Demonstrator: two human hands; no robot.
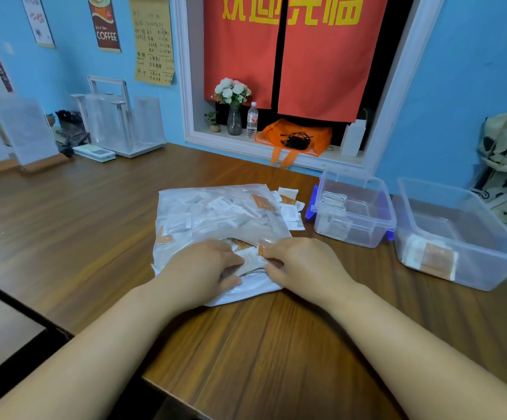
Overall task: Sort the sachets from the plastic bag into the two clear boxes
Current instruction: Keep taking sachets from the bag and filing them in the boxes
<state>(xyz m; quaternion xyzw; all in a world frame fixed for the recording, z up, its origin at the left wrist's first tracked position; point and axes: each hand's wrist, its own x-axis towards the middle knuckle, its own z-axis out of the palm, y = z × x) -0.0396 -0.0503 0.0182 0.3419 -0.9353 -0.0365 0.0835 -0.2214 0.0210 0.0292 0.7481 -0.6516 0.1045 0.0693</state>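
Note:
A clear plastic bag (216,216) full of white and orange sachets lies flat on the wooden table. My left hand (203,265) and my right hand (300,265) both rest on its near edge, fingers curled into the sachets (250,257) at the opening. Whether either hand grips one I cannot tell. Several loose sachets (290,207) lie by the bag's far right corner. The nearer clear box (352,207) holds white sachets. The right clear box (458,237) holds orange sachets at its near end.
An orange cloth bag (294,137), a water bottle (252,119) and a vase of flowers (234,110) stand on the window ledge behind. A clear acrylic stand (119,122) and a sign holder (19,134) stand at the table's far left. The table edge (161,386) runs close below my arms.

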